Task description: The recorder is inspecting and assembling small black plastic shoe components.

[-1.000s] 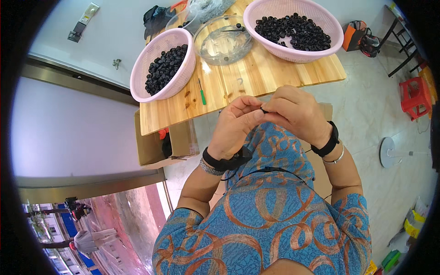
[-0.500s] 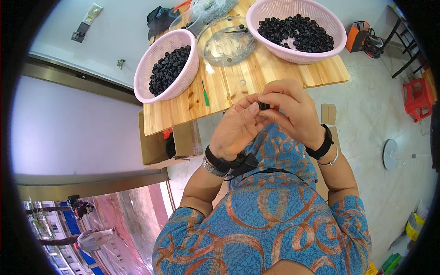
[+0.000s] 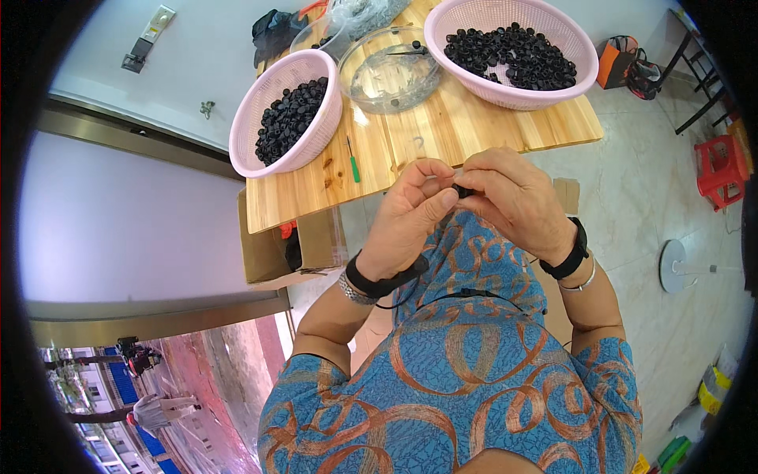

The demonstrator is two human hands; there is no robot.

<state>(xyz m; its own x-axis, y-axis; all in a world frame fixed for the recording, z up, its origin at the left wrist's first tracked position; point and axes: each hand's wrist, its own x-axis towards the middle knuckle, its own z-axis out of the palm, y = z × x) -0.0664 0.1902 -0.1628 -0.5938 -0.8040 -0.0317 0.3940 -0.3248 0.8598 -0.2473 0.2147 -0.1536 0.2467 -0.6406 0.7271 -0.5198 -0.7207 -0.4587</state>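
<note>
Between my hands, above my lap and just off the table's near edge, is a small black plastic cap-like part (image 3: pixel 463 191). My right hand (image 3: pixel 519 193) pinches it between thumb and fingers. My left hand (image 3: pixel 412 207) is closed with curled fingers, its thumb tip against the part's left side; whether its fingers also hold something tiny cannot be made out. Many similar black parts (image 3: pixel 290 118) fill the pink basket (image 3: pixel 240 142) at the left, and more parts (image 3: pixel 513 59) lie in the larger pink basket (image 3: pixel 584 71) at the right.
On the wooden table (image 3: pixel 474 130) are a green-handled screwdriver (image 3: pixel 354 167), a clear round tray (image 3: pixel 387 103) with small pieces, and a clear plastic bag (image 3: pixel 363 17). A cardboard box (image 3: pixel 320 245) stands under its left side. Red stools (image 3: pixel 720 172) stand at the right.
My left hand has opened up slightly and shifted its grip, its fingers now more curled. Both hands and the black part have moved a little right and down.
</note>
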